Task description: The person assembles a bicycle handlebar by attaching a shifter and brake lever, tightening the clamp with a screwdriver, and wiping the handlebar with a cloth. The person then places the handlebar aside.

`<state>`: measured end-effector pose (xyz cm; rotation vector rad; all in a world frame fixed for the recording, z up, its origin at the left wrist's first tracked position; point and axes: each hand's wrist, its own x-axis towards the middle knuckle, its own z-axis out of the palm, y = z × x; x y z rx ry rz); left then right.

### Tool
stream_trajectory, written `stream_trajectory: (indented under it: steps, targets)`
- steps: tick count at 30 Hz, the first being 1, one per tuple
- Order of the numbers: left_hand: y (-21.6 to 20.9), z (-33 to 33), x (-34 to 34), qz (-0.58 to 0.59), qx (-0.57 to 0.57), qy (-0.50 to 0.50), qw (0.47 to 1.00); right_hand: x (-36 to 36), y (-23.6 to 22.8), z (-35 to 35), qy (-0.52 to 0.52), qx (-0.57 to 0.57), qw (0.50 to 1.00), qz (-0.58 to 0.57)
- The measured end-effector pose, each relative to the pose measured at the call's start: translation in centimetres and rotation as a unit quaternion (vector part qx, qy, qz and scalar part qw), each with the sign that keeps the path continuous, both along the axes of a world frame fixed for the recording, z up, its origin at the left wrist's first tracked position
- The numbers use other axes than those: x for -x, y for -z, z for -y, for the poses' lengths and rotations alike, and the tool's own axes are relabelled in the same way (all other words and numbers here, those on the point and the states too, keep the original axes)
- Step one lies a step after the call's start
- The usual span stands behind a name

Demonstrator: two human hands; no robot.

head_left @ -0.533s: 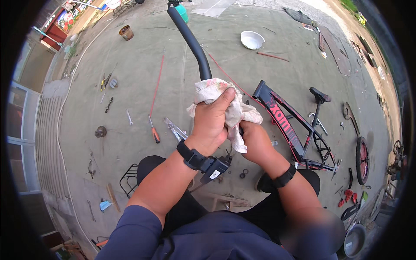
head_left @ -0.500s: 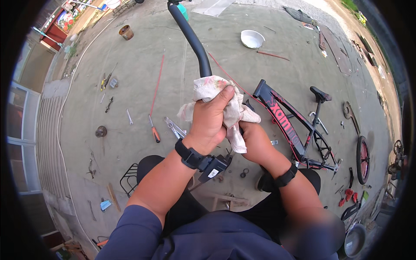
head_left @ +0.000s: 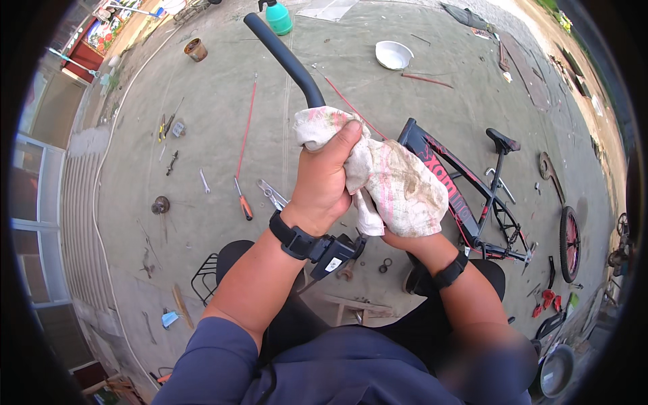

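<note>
My left hand (head_left: 322, 177) is closed with a stained white rag (head_left: 405, 189) bunched in its grip. The rag wraps round the lower part of a black bent tube (head_left: 287, 62) that looks like a bicycle handlebar. The tube's bare upper end slants up and to the left. A wide fold of the rag hangs over my right hand (head_left: 399, 241) and covers its fingers, so its hold is hidden. To the right of the rag a black bicycle frame with red markings (head_left: 466, 196) rests on the ground, its saddle (head_left: 503, 140) attached.
An orange-handled screwdriver (head_left: 244, 206), a wrench (head_left: 204, 181) and pliers (head_left: 162, 128) lie to the left. A white basin (head_left: 393, 55) and a green spray bottle (head_left: 278, 19) stand at the far side. A wheel (head_left: 570, 244) lies beyond the frame at right.
The tube's upper end has come down and to the left. The rag has spread to the right over my right hand, covering fingers and knuckles. My left hand keeps its grip.
</note>
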<state>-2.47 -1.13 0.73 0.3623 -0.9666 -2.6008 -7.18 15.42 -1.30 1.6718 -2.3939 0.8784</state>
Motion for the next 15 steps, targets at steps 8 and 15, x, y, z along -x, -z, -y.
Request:
stream_trajectory:
  steps: [8, 15]
  targets:
    - [-0.4, 3.2, -0.6, 0.039, 0.132, -0.140, 0.981, -0.1, 1.9, -0.8, 0.187, -0.141, 0.967, 0.098]
    - [-0.9, 4.8, -2.1, 0.020, 0.053, -0.101, 0.993, 0.9, 0.8, -1.2, 0.255, -0.118, 0.954, 0.108]
